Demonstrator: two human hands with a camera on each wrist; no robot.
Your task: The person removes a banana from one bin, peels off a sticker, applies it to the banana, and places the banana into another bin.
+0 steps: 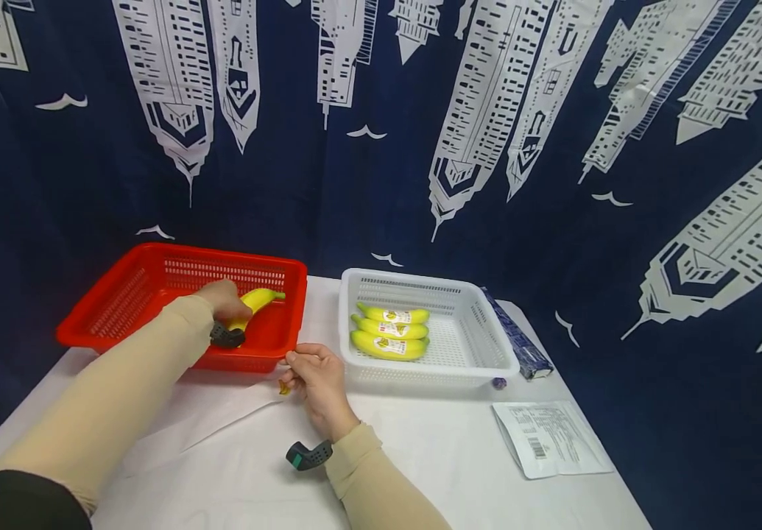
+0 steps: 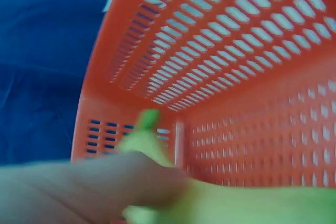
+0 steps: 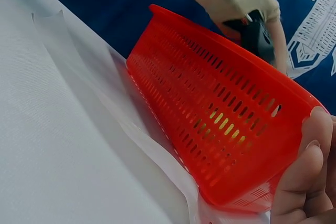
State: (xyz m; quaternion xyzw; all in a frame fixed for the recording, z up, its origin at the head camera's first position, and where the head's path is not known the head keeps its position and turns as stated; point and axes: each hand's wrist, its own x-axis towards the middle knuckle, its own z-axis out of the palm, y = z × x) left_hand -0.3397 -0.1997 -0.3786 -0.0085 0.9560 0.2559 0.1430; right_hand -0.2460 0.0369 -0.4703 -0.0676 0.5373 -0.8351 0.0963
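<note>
My left hand [image 1: 223, 300] reaches into the red basket [image 1: 297, 309] and grips a yellow banana [image 1: 261, 298] with a green stem. In the left wrist view, the blurred thumb lies across the banana [image 2: 252, 203]. Just outside the basket's near right corner is my right hand [image 1: 317, 383], its fingertips close against the rim. Its curled fingers pinch a small yellow-brown sticker [image 1: 284, 388], partly hidden by them. Three bananas [image 1: 390, 331] with white labels lie side by side in the white basket [image 1: 420, 374].
A dark blue box [image 1: 520, 338] lies right of the white basket, with a small purple item [image 1: 499, 383] near its corner. A white printed packet [image 1: 553, 439] lies at the table's right. The white tablecloth [image 1: 235, 478] has a fold or strip before the red basket. A navy curtain [image 1: 367, 199] hangs behind.
</note>
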